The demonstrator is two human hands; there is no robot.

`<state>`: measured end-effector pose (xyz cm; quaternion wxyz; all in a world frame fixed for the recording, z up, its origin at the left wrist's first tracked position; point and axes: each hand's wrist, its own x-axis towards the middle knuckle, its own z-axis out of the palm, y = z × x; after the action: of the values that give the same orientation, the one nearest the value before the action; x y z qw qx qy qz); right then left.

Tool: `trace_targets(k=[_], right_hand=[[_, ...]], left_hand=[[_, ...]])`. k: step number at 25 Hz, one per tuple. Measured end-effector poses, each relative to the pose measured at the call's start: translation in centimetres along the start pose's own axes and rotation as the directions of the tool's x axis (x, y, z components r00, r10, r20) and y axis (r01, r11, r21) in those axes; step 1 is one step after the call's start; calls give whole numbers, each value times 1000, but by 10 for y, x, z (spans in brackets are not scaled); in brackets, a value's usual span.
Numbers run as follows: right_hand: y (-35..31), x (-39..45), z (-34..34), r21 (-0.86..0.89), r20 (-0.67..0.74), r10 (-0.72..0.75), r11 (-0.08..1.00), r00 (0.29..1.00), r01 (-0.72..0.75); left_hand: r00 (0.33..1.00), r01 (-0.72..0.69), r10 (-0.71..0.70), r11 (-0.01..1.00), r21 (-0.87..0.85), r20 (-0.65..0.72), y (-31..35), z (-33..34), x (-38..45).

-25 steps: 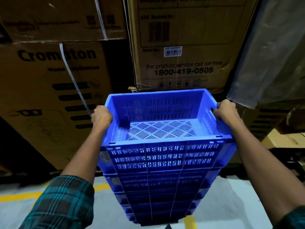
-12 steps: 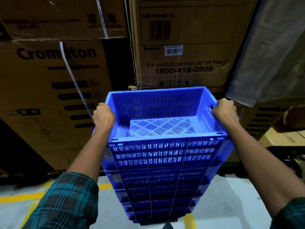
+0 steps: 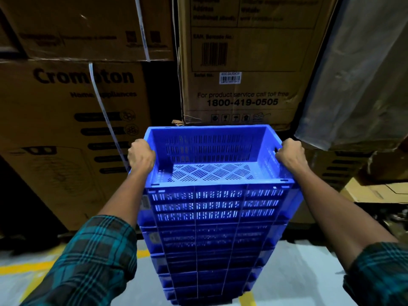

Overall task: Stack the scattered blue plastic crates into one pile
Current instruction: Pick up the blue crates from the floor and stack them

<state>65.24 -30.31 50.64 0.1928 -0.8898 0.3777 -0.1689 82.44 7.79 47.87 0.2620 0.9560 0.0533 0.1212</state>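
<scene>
A tall pile of several blue slotted plastic crates (image 3: 212,257) stands on the floor in front of me. The top crate (image 3: 216,202) is empty and sits level on the pile. My left hand (image 3: 141,154) is closed over its left rim. My right hand (image 3: 290,154) grips the handle hole on its right side. Both sleeves are green plaid. The bottom of the pile is cut off by the frame edge.
Large stacked cardboard boxes (image 3: 72,129) form a wall right behind the pile. A plastic-wrapped load (image 3: 357,80) hangs at upper right, with smaller cartons (image 3: 375,191) below it. The grey floor (image 3: 141,290) carries yellow painted lines (image 3: 26,268).
The top crate has shifted slightly lower and to the left onto the pile, with both hands still gripping its sides. The camera has tilted a little.
</scene>
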Motion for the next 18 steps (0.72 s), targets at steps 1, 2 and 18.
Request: trace_targets(k=[1,2,18], right_hand=[[1,0,-2,21,6,0,1000,1000,0],[2,-1,-4,37,-7,-1,999,1000,1],[21,-119,23,-25,-58,-502,865,863,502]], left_hand=[[1000,-29,29,1000,9,-9,1,-3,-4],[995,-88,89,995,38,-41,5,-7,-7],[496,-857,829,515,-9,258,34,-4,-130]])
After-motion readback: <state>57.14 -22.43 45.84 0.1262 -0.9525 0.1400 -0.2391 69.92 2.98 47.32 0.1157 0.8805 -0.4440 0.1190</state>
